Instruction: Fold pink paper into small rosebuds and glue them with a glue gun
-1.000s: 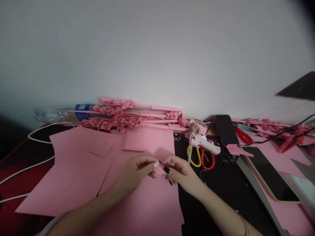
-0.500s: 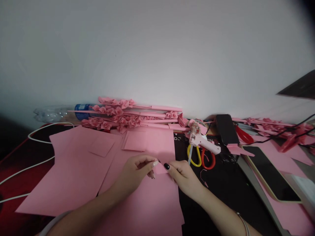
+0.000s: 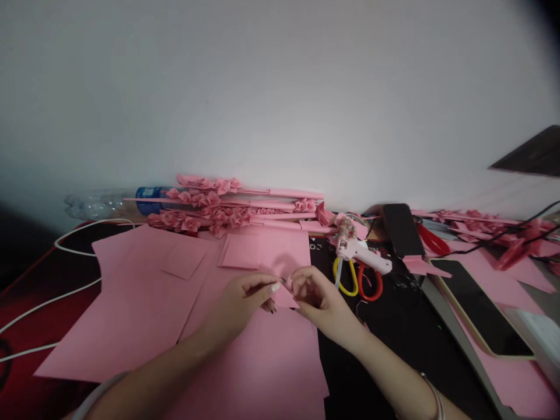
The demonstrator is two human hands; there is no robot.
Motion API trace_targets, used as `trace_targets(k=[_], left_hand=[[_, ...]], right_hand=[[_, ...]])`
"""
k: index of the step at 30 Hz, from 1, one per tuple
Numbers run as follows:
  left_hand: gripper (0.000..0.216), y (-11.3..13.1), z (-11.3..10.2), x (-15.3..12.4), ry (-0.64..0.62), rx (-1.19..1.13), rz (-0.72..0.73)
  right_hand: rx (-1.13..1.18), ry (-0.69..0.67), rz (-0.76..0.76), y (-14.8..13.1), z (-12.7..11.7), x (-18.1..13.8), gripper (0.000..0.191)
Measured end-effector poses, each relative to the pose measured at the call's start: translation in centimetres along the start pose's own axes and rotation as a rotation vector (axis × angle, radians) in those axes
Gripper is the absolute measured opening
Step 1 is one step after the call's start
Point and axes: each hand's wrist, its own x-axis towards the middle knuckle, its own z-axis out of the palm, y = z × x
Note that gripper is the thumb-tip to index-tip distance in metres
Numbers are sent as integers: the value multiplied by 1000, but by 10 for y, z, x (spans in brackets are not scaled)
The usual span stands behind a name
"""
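Observation:
A small piece of pink paper (image 3: pixel 284 296) is pinched between the thumb and fingers of my left hand (image 3: pixel 249 297). On its other side, my right hand (image 3: pixel 321 300) grips the paper's right edge with curled fingers. Both hands hover above large pink sheets (image 3: pixel 280 361). Just beyond them lies a stack of small pink paper squares (image 3: pixel 240 251), and a single loose square (image 3: pixel 182 263) rests to the left.
Pink paper flowers (image 3: pixel 205 219) on stems lie along the wall beside a plastic bottle (image 3: pixel 100 204). To the right are a glue gun (image 3: pixel 361 251), scissors with a red handle (image 3: pixel 370 286), a dark phone (image 3: pixel 400 230) and another phone (image 3: pixel 481 309). White cable (image 3: pixel 61 242) runs at left.
My right hand's fingers have lifted and curled around the paper's edge, its thumb shifting lower. More of the small paper now shows between my hands. My left hand keeps its pinch.

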Motion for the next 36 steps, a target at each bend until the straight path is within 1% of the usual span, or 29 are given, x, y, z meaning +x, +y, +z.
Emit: trace_targets(k=[2, 5, 8, 10, 14, 16, 20, 22, 27, 31, 36], left_hand=[[19, 0, 0, 0, -25, 0, 2], [19, -1, -1, 1, -103, 0, 13], [19, -6, -1, 1, -209, -16, 8], [18, -9, -1, 1, -253, -20, -14], [18, -10, -1, 0, -299, -8, -43], [19, -10, -1, -1, -301, -9, -53], [19, -9, 1, -2, -265, -1, -73], [19, -9, 2, -2, -251, -11, -78], [20, -12, 3, -1, -227, -60, -83], [19, -14, 3, -1, -202, -55, -103], [17, -12, 2, -2, -194, -51, -84]], right_hand=[[-14, -49, -42, 2, -2, 1, 29], [-25, -126, -101, 3, -7, 4, 15], [-3, -152, -81, 2, -10, 6, 3], [4, -156, -53, 3, -11, 6, 8], [13, -142, -30, 7, -10, 6, 17], [17, -131, -26, 8, -10, 6, 19], [32, -100, -39, 8, -8, 7, 21], [71, -92, -9, 8, -7, 7, 23], [144, -96, 135, 6, -5, 7, 28], [139, -104, 160, 5, -6, 8, 28], [113, -95, 176, 8, -7, 8, 24]])
